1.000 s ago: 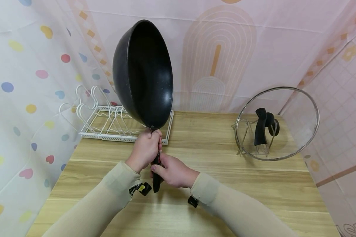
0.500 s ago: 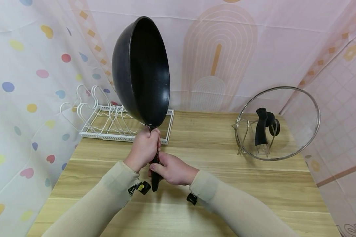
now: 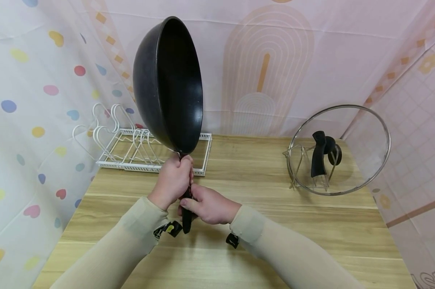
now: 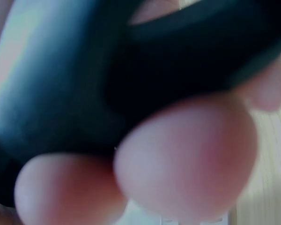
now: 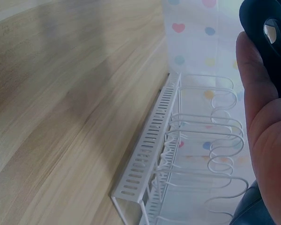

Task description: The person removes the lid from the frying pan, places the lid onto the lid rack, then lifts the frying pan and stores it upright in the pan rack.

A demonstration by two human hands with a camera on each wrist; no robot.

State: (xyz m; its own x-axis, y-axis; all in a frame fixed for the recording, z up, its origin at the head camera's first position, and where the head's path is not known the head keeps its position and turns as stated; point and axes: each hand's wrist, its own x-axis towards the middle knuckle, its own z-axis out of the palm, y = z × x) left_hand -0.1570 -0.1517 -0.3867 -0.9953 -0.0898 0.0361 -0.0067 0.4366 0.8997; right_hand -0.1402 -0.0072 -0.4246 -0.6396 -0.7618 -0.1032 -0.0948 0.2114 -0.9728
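A deep black wok (image 3: pixel 181 88) is held up on its handle, its bowl raised and its opening turned toward the right. My left hand (image 3: pixel 174 178) grips the handle close to the bowl. Lower down, my right hand (image 3: pixel 211 204) holds the same handle (image 3: pixel 186 216), whose end sticks out below. The left wrist view is filled by blurred fingertips (image 4: pixel 187 159) curled against the black handle (image 4: pixel 187 61). In the right wrist view a finger (image 5: pixel 262 89) lies along the handle's end, which has a hanging hole. Behind the wok's base stands a white wire rack (image 3: pixel 130 160), partly covered.
A glass lid (image 3: pixel 351 168) with a metal rim and black handle leans in a small wire stand (image 3: pixel 296 168) at the right of the wooden table (image 3: pixel 260 180). Patterned curtains (image 3: pixel 268 24) hang behind and on both sides.
Both hands and the wok have shifted slightly left and up. The wok's opening appears narrower, turned a little further to the right. Rack and lid have stayed put.
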